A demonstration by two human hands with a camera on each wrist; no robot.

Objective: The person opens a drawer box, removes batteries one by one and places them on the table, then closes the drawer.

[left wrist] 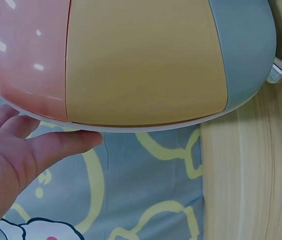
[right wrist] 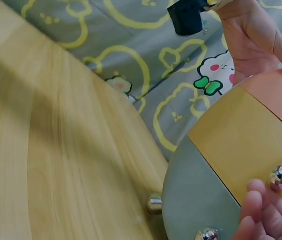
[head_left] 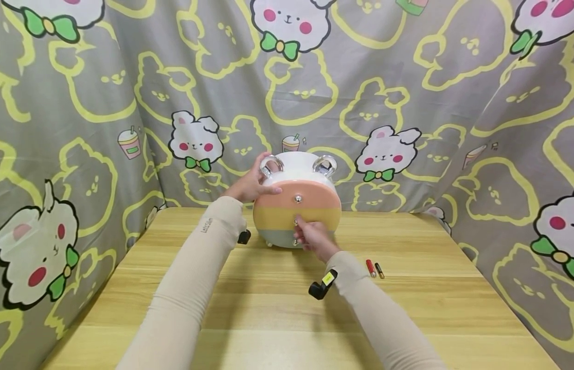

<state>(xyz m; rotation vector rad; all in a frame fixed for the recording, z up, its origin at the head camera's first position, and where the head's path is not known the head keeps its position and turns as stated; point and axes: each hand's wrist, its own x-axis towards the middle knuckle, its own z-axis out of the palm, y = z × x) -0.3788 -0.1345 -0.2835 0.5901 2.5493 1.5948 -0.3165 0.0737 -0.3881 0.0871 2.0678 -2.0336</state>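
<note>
A rounded white drawer box (head_left: 293,163) stands on the table with silver ear-like loops on top. Its front carries a pink-orange drawer (left wrist: 26,60), a yellow drawer (left wrist: 146,65) and a grey-blue drawer (right wrist: 196,185), each with a silver knob. My left hand (head_left: 252,182) grips the box's upper left side, its thumb over the front edge. With curled fingers, my right hand (head_left: 315,237) pinches the yellow drawer's knob (right wrist: 280,177) between thumb and fingertips; part of the thumb is cut off in the right wrist view. Below it sits the bottom knob (right wrist: 208,234).
To the right of the right wrist, a red battery (head_left: 371,268) and a black-and-copper battery (head_left: 380,271) lie on the wooden table (head_left: 277,318). A patterned grey curtain (head_left: 240,92) hangs behind the table and along both sides. Small silver feet (right wrist: 155,203) support the box.
</note>
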